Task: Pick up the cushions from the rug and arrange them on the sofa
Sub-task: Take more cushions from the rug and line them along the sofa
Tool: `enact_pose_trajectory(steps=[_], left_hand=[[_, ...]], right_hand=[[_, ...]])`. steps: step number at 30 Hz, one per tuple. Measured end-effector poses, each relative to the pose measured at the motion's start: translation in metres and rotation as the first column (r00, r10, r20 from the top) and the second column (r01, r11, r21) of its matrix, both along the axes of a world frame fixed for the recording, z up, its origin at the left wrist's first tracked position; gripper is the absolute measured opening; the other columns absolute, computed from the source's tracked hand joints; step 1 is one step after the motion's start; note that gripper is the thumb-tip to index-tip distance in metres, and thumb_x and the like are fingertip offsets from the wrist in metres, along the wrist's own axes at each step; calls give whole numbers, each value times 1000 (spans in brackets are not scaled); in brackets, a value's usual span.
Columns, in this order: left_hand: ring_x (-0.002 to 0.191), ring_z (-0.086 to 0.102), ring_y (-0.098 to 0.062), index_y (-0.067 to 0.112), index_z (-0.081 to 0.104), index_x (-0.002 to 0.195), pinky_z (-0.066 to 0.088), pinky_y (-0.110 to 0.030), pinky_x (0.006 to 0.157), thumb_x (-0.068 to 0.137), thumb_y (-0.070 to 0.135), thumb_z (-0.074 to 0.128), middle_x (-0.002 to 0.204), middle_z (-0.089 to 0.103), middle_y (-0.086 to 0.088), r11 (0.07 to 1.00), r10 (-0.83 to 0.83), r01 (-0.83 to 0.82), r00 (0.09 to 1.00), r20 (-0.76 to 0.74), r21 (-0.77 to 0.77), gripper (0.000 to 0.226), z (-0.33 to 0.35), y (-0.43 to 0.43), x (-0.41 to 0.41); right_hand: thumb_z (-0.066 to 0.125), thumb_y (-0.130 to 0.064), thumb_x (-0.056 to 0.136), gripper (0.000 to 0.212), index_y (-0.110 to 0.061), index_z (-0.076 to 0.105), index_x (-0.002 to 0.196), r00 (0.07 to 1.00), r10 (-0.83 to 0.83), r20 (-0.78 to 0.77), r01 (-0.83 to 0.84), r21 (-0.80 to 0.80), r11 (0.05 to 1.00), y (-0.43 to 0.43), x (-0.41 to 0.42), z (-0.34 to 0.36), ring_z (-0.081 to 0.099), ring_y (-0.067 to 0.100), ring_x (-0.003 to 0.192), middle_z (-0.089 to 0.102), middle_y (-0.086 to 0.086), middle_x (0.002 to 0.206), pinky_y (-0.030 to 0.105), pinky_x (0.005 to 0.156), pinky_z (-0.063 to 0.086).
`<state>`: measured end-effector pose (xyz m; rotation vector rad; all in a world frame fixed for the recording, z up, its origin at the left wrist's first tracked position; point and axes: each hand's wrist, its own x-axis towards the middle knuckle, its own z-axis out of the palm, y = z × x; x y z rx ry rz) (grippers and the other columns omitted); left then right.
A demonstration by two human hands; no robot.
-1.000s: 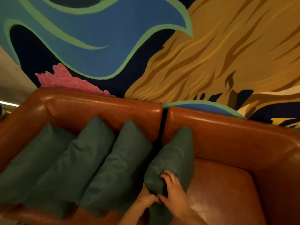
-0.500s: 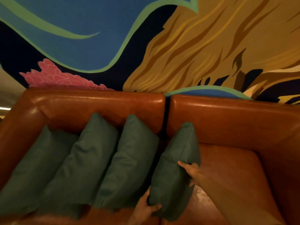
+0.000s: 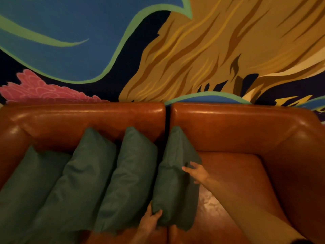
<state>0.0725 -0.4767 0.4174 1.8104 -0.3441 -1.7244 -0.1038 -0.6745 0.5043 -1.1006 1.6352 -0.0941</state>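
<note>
Now | step: we settle the rightmost cushion (image 3: 175, 182) against the sofa (image 3: 237, 131) back, beside the row of cushions (image 3: 84, 176) | our left hand (image 3: 151, 220) pinches its bottom corner; our right hand (image 3: 196, 172) rests open-fingered on its side | we should push gently back, matching the row's lean.

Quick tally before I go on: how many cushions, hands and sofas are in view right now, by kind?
Green cushions: 4 (far-left cushion, second cushion, third cushion, rightmost cushion)
Hands: 2 (left hand, right hand, both on the rightmost cushion)
Sofa: 1
Total: 7
</note>
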Motion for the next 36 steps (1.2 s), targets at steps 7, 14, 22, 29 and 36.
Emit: enact_pose_trajectory(steps=[7, 14, 22, 29, 36], left_hand=[[126, 46, -24, 5, 47, 137, 30, -30, 111, 71, 23, 71, 134, 49, -10, 943, -115, 276, 795, 596, -188, 73, 49, -3, 0], [60, 65, -9, 16, 67, 90, 50, -24, 61, 91, 2, 58, 70, 73, 0, 873, -55, 214, 936, 347, -438, 17, 123, -36, -75], [53, 61, -10, 18, 67, 85, 47, -20, 51, 95, 6, 51, 64, 69, 0, 824, -91, 247, 946, 311, -509, 23, 166, -32, -200], [55, 61, -12, 21, 68, 88, 45, -21, 52, 94, 5, 52, 69, 70, -2, 772, -150, 323, 930, 337, -547, 23, 200, -15, -287], [56, 60, -11, 19, 68, 89, 44, -20, 52, 94, 4, 52, 71, 70, -5, 662, -315, 496, 864, 392, -562, 22, 219, 29, -350]], right_hand=[[59, 2, 90, 14, -4, 63, 79, 996, -15, 85, 14, 15, 1000, 38, -66, -9, 58, 9, 50, 59, 6, 64, 16, 45, 44], [46, 11, 93, 21, 2, 62, 83, 990, -5, 139, 33, -196, 980, 86, -144, 36, 60, 2, 46, 64, 9, 64, 12, 47, 46], [55, 3, 92, 13, -2, 66, 87, 953, 87, 290, 66, -479, 876, 116, -221, 82, 60, 9, 52, 66, -1, 59, 23, 56, 52], [55, 1, 92, 12, 3, 67, 92, 929, 112, 352, 88, -506, 858, 153, -291, 117, 60, 11, 55, 66, 10, 67, 19, 55, 51], [58, -7, 91, 20, -21, 67, 82, 960, 67, 273, 93, -535, 840, 233, -364, 132, 62, 10, 56, 70, 10, 67, 24, 57, 51]])
